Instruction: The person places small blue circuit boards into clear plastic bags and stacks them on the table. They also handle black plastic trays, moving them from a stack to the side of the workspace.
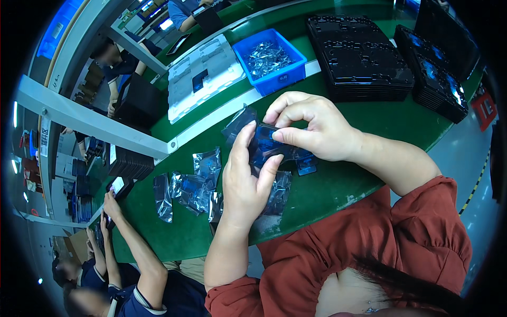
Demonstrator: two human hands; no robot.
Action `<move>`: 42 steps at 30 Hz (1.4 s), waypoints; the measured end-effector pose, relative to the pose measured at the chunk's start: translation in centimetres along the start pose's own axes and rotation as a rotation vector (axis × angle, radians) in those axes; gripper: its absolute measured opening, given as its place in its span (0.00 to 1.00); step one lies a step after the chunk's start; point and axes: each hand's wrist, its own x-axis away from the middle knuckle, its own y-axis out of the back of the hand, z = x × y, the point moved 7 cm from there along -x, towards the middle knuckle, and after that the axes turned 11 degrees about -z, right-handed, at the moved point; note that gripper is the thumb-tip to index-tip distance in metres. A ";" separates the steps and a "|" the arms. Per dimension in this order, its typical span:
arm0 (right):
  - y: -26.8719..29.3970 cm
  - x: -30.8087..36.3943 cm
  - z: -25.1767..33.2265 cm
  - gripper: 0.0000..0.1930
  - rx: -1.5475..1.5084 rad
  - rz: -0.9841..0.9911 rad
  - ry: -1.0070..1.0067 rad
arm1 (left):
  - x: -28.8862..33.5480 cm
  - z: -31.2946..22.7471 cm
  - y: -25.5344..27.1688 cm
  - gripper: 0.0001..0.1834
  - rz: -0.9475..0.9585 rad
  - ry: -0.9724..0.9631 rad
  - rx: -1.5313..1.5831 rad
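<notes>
Your hands are both on a dark, glossy film pouch, raised in front of you above the green tabletop. Your left hand grips it from the near left, fingers extended along its left side and thumb against its lower part. Your right hand pinches its upper right part between thumb and curled fingers; the exact contact of the fingertips, and whatever the pouch contains, cannot be determined. A small dark-blue flat piece lies just below your right hand. Left of your left wrist, several shiny film packets lie loosely grouped, some overlapping; another film packet lies to its right, partly hidden. Beyond your hands stands a blue plastic bin holding many small silvery packets. Left of the bin is a white molded tray bearing a dark rectangular piece. To the bin's right stands a stack of black molded trays.
</notes>
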 end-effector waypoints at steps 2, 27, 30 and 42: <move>-0.3 0.3 0.7 0.07 0.038 -0.005 0.151 | 0.0 0.7 -0.4 0.36 0.056 0.035 -0.025; 0.1 0.3 -4.7 0.12 0.832 0.322 -0.134 | -0.3 2.9 2.7 0.39 0.037 0.326 0.091; -1.4 1.1 -2.7 0.28 0.906 0.458 0.064 | -0.3 2.2 2.9 0.39 0.041 0.328 0.053; -2.9 1.2 -4.4 0.38 0.763 0.737 0.175 | -0.1 2.0 1.6 0.37 0.123 0.274 -0.016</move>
